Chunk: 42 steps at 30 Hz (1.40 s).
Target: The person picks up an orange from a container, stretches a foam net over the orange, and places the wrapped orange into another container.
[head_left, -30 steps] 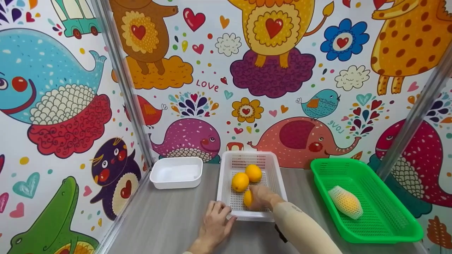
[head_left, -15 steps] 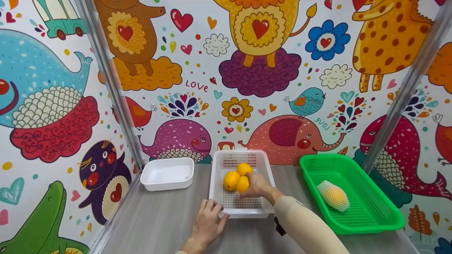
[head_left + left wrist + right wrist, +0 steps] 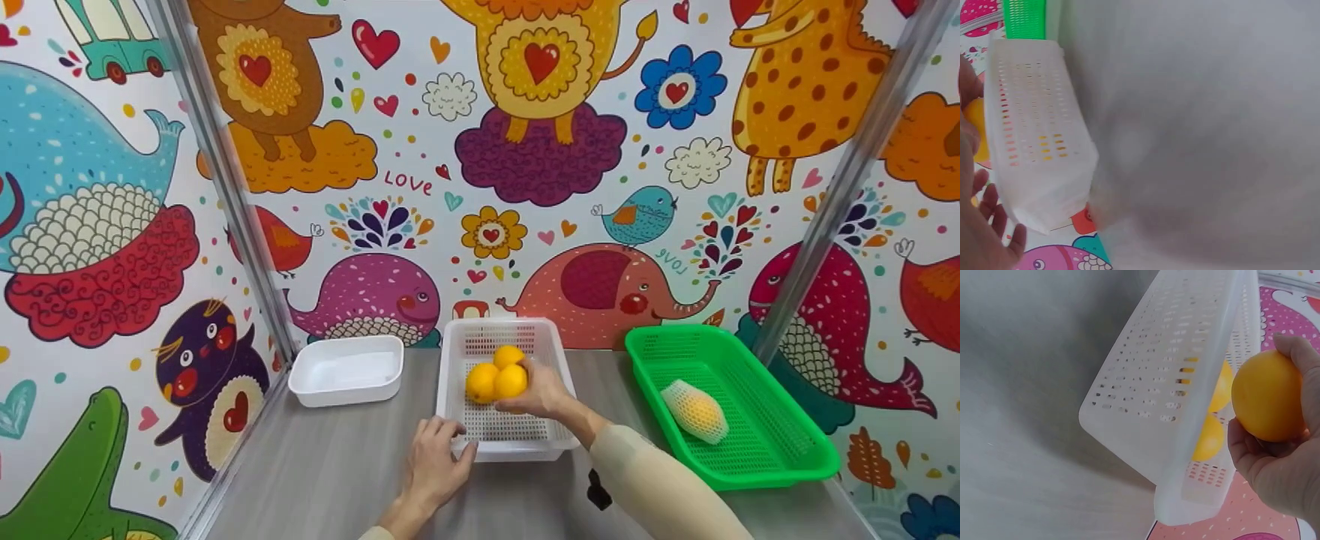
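In the head view my right hand (image 3: 541, 390) reaches over the white perforated basket (image 3: 517, 455) and grips an orange (image 3: 511, 381), thumb and fingers curled round it. The right wrist view shows that held orange (image 3: 1269, 395) at the basket's opening, raised above two more oranges. Those two, a left orange (image 3: 481, 384) and a far orange (image 3: 508, 355), lie together inside the basket. My left hand (image 3: 436, 466) is at the basket's near left corner, its fingers loosely bent at the rim and holding nothing. In the left wrist view its fingers (image 3: 998, 216) show beside the basket wall.
A small white tray (image 3: 345, 401) stands to the left on the grey table (image 3: 337, 465). On the right is a green perforated basket (image 3: 780, 478) with a fruit in a foam net (image 3: 696, 411). Patterned walls (image 3: 375, 292) enclose the back and sides.
My right hand has raised the orange from the basket's near part and moved it away from me, beside the other two. My left hand's fingers have eased off the rim. The head view has turned right.
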{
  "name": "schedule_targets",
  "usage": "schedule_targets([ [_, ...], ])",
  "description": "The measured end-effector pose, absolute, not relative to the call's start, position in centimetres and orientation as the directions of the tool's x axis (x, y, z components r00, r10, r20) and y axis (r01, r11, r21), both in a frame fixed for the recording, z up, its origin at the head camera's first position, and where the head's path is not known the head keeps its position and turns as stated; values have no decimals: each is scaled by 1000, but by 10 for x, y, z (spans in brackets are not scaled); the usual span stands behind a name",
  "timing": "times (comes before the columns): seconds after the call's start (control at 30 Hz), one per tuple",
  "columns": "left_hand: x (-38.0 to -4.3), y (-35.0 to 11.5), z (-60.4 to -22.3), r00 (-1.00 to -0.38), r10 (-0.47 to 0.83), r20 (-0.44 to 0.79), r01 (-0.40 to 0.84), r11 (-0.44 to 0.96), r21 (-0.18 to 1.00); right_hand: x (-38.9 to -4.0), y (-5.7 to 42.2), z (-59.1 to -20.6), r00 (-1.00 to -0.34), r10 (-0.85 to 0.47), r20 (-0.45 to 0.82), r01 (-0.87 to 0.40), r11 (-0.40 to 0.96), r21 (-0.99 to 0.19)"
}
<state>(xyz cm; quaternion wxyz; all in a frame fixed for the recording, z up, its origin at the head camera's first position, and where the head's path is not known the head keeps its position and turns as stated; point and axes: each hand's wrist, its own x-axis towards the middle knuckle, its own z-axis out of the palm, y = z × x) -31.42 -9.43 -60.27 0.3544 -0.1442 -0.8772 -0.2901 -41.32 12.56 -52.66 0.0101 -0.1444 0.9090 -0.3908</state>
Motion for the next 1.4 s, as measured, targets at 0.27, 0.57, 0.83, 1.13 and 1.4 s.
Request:
schedule_targets([
  [0.27, -310, -81, -578, -820, -18, 572, 382, 728, 569, -399, 132, -520, -954, -265, 139, -265, 532, -804],
  [0.57, -308, -72, -557, -941, -3, 338, 292, 500, 816, -379, 141, -519, -950, -281, 134, -249, 427, -869],
  [0.83, -306, -67, -548, -967, 31, 254, 246, 393, 886, -363, 144, -519, -915, -362, 177, -302, 327, -896],
  [1.13, -306, -65, -545, -948, 117, 295, 315, 245, 917, -347, 146, -521, -859, -454, 238, -386, 267, -883],
  [1.4, -301, -63, -545, -934, 215, 285, 316, 128, 940, -337, 154, -526, -862, -467, 198, -350, 265, -898],
])
